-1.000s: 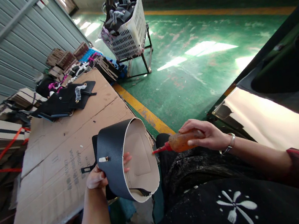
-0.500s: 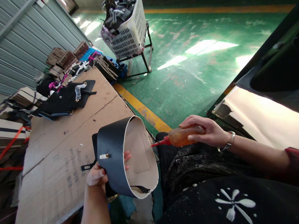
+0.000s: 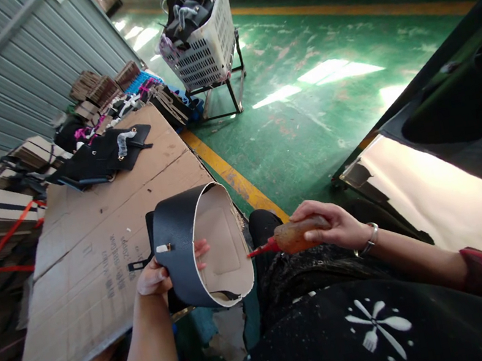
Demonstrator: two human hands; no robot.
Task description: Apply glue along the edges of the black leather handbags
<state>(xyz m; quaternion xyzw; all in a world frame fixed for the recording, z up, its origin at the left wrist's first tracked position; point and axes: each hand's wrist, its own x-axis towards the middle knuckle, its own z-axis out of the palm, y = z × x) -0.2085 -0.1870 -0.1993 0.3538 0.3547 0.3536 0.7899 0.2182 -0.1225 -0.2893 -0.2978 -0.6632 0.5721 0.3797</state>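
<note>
My left hand (image 3: 153, 278) grips a black leather bag body (image 3: 179, 247) by its near left side, fingers reaching inside against the pale lining. The bag's open oval rim faces right, and a small metal clasp (image 3: 164, 248) shows on its outer wall. In my right hand (image 3: 330, 224) is a squeeze bottle (image 3: 297, 235) of amber liquid with a red pointed nozzle. The nozzle tip meets the bag's right rim, or lies very close to it; I cannot tell whether it touches. A black strap with a buckle-like end (image 3: 137, 265) sticks out behind the bag.
A cardboard-covered table (image 3: 79, 296) lies to the left, with black bag pieces (image 3: 101, 155) on its far part. Stacked panels (image 3: 0, 217) crowd its left side. A white basket (image 3: 205, 56) of black bags stands on a metal frame. Pale sheeting (image 3: 429, 191) lies at right.
The bottle's nozzle has moved down along the bag's right rim toward my body. The bag has shifted slightly up and left in view, still in my left hand.
</note>
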